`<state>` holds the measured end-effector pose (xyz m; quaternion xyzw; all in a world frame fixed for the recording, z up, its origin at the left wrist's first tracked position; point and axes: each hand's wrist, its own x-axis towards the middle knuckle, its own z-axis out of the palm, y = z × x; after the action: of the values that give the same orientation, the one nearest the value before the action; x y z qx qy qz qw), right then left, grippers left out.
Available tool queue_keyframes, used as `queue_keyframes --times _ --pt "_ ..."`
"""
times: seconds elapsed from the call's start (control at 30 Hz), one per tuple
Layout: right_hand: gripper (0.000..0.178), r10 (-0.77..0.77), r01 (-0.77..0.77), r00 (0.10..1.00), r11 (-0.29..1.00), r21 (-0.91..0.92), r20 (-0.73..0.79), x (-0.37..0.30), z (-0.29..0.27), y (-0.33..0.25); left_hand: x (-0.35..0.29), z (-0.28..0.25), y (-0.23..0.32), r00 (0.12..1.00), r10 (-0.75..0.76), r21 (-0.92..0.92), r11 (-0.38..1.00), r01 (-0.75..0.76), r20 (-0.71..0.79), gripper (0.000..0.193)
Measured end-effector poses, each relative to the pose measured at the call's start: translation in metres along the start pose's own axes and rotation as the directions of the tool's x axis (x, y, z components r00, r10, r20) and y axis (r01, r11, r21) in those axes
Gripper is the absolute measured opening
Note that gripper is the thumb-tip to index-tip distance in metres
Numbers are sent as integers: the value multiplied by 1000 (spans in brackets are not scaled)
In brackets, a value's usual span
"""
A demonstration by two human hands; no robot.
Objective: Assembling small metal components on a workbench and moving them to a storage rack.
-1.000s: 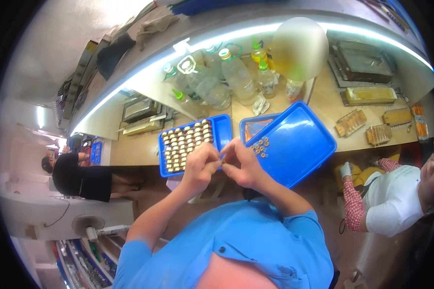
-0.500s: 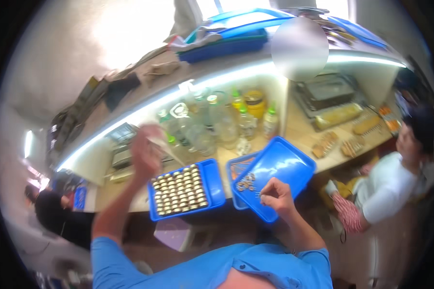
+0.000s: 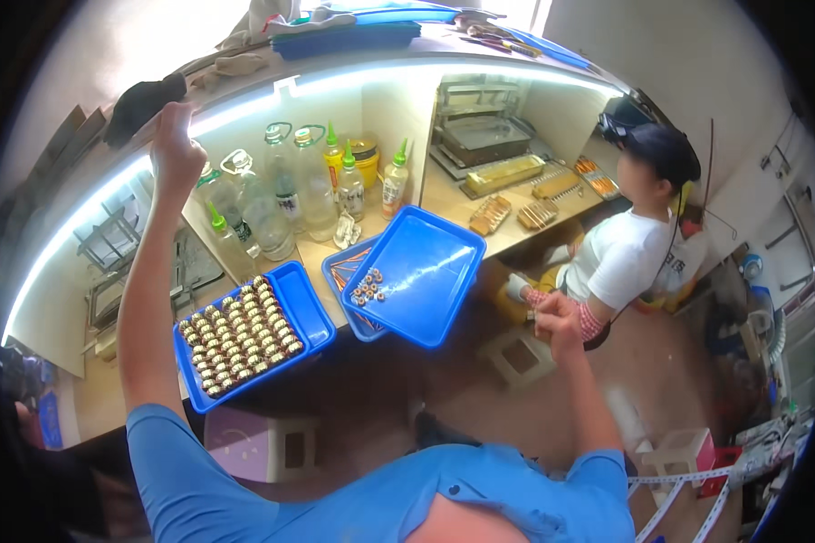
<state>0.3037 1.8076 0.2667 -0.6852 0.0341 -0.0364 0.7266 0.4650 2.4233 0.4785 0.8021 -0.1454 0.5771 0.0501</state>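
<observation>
My left hand (image 3: 177, 149) is raised at the upper left, in front of the lit shelf edge and beside a black cloth-like item (image 3: 145, 107). Its fingers are closed; what is in them, if anything, is hidden. Held out to the right, my right hand (image 3: 558, 324) has its fingers pinched together over something too small to make out. Between the arms, a blue tray (image 3: 315, 317) holds rows of cream-and-dark rounded pieces (image 3: 240, 335). Another blue tray (image 3: 430, 271) lies tilted over a third tray (image 3: 340, 256) and carries several small ring-like parts (image 3: 369, 288).
Clear bottles (image 3: 315, 195), green-capped squeeze bottles (image 3: 395, 185) and a yellow tub (image 3: 362, 163) stand at the back of the bench. A person in a white shirt (image 3: 620, 244) is at the right, near a metal press (image 3: 484, 136). Stools (image 3: 516, 357) stand below.
The view has swung to the right. My left hand has risen from above the bench to the shelf edge. My right hand has left the tilted tray and moved right.
</observation>
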Motion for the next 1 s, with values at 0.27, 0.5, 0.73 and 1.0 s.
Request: queue_keyframes --times 0.27,0.5,0.73,1.0 --pt "13 -12 26 993 992 124 -115 64 -14 30 -6 17 8 998 54 137 989 -57 20 50" --pt "15 -56 66 994 991 116 -92 239 -21 41 -30 30 -32 986 123 383 910 -157 112 74" --pt "11 9 -3 992 999 46 -128 444 -47 53 -51 19 -61 968 -62 495 866 -69 243 87" --pt "13 117 -117 993 965 -237 -14 575 -59 73 -66 -16 -83 897 -278 626 780 2 344 83"
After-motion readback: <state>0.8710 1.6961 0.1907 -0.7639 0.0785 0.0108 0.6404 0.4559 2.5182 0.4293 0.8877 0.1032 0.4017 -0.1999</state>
